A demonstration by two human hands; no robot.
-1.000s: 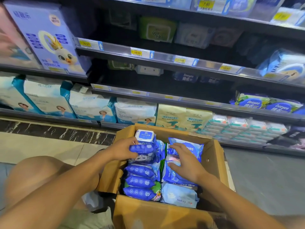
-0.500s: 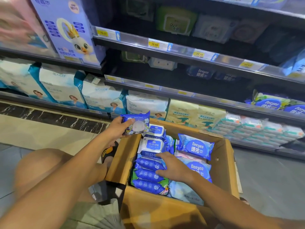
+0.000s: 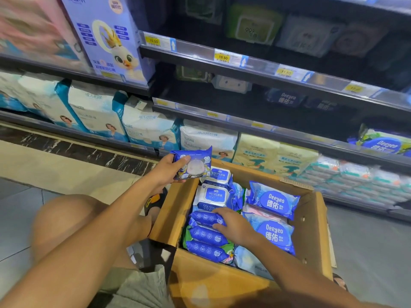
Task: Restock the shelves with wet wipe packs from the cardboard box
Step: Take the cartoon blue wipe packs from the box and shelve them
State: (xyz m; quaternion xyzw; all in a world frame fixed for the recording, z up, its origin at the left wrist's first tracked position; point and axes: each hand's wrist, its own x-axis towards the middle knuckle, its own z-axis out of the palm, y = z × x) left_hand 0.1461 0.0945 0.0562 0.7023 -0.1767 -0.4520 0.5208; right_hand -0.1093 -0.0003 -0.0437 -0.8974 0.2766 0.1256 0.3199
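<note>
An open cardboard box (image 3: pixel 311 221) sits on the floor in front of the shelves, packed with blue wet wipe packs. My left hand (image 3: pixel 165 171) holds a small blue wipe pack (image 3: pixel 194 163) above the box's far left corner. My right hand (image 3: pixel 233 225) is inside the box, fingers curled over a small dark-blue pack (image 3: pixel 205 218) in the left row. Larger Deeyeo packs (image 3: pixel 274 201) lie on the box's right side, and white-lidded 99.9% packs (image 3: pixel 214 193) stand at the back left.
Dark shelves (image 3: pixel 266 70) with yellow price tags rise behind the box; the middle shelf (image 3: pixel 233 101) holds only a few packs at its back. Big diaper bags (image 3: pixel 97 110) fill the lower left shelf. My knee (image 3: pixel 66 218) is to the left of the box.
My left hand lifted a small blue pack out of the box and holds it above the far left corner. My right hand moved from the right-side packs onto the left row.
</note>
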